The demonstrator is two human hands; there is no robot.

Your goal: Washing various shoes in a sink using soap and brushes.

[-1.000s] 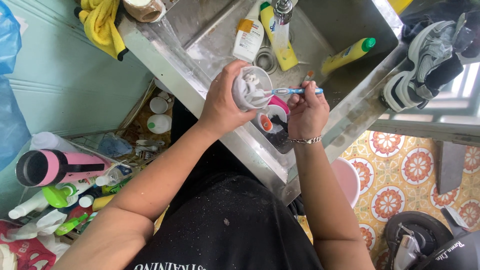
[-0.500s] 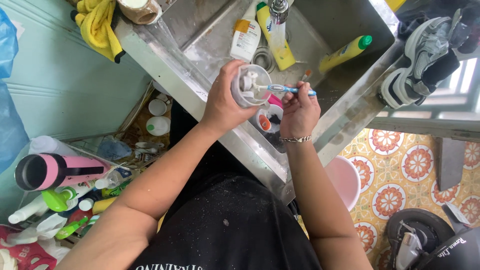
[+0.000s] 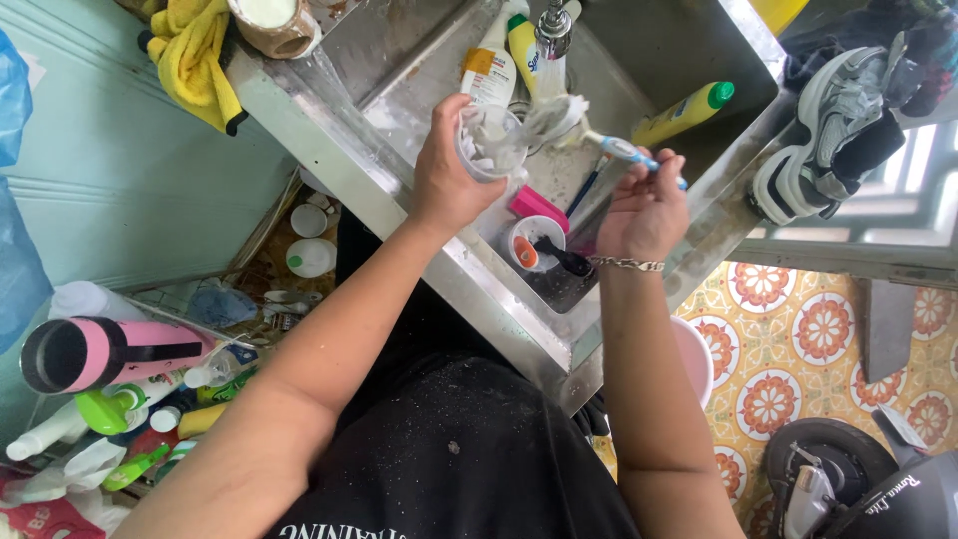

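Toothbrush (image 3: 627, 152) in the right hand (image 3: 644, 210), a small grey cup-like piece (image 3: 489, 145) in the left hand (image 3: 449, 180): both are held up over the steel sink (image 3: 399, 200), just under the tap (image 3: 552, 28). The right grip is closed round the blue handle, and the bristle end, thick with white foam, points toward the cup. The left grip is wrapped round the cup's side, its mouth turned toward the brush; the brush head sits at the rim rather than deep inside.

By my reading the scrubbing is well under way, since lather coats both brush and cup, but rinsing looks undone; whether water runs from the tap I cannot tell.

Nearer the body, in the basin below the hands, lie a pink block (image 3: 539, 205) and a round white container (image 3: 529, 245) with something dark in it. Farther back stand a white bottle (image 3: 489, 70) and a yellow bottle with a green cap (image 3: 684, 115). A yellow cloth (image 3: 190, 60) hangs over the sink's far corner.

Off to the left, a pink flask (image 3: 110, 349) lies among clutter on the floor. To the right are patterned floor tiles (image 3: 798, 339) and grey sandals (image 3: 838, 120) on a ledge.
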